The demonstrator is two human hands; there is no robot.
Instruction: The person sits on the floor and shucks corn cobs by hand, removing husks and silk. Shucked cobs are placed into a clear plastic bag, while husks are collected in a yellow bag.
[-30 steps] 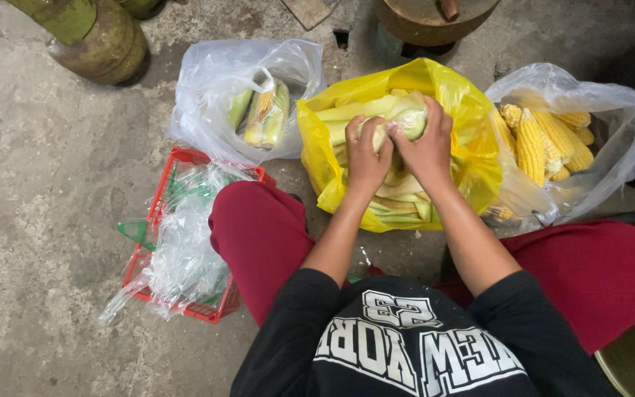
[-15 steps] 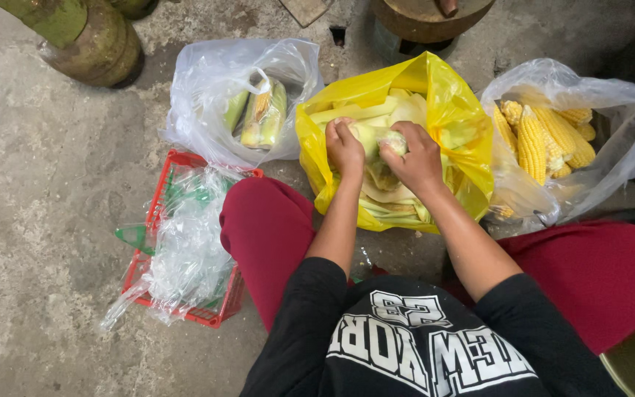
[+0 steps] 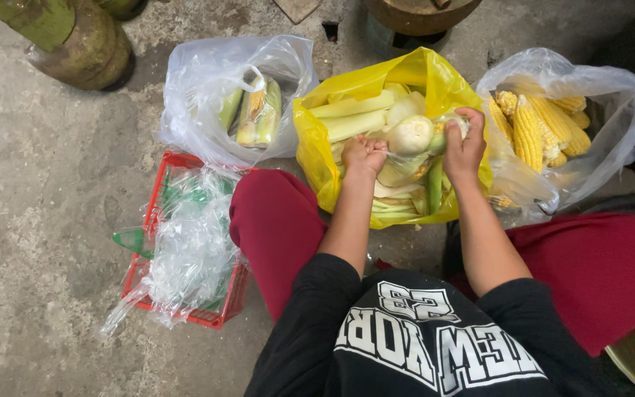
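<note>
Gripping a half-stripped corn cob [image 3: 414,134] over the yellow bag [image 3: 316,143], the right hand [image 3: 464,143] curls its fingers around the cob's far end, while the left hand [image 3: 364,154] pinches a strip of husk beside it with fingers pressed together. Pale husks already fill that bag, and bare yellow cobs [image 3: 534,125] sit in the clear bag to the right. A few unhusked ears [image 3: 253,112] wait in the left clear bag, so most of the work looks done.
</note>
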